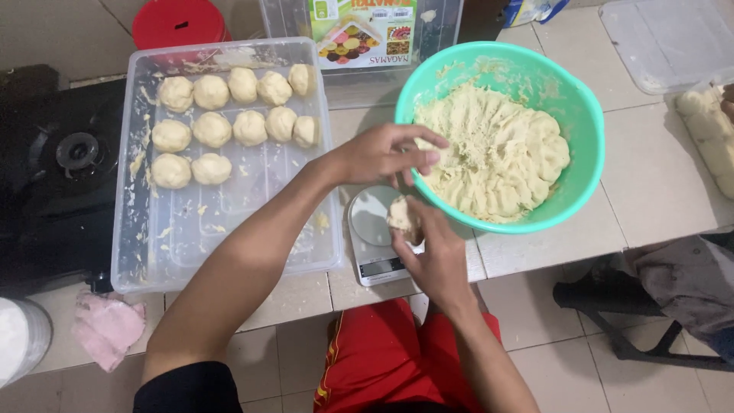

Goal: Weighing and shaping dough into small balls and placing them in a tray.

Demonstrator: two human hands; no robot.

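My left hand (390, 153) reaches over the rim of a teal bowl (589, 138), its fingers pinching at the pale yellow dough mass (505, 153) inside. My right hand (432, 248) holds a small lump of dough (400, 215) just above a small white kitchen scale (375, 237). The scale stands in front of the bowl, near the tiled counter's front edge.
A clear plastic tray (229, 237) on the left holds several rounded dough balls (229, 126) in rows at its far end. A black stove (69, 160) lies left of it, a pink cloth (107, 325) below. More dough pieces (711, 138) lie at the right edge.
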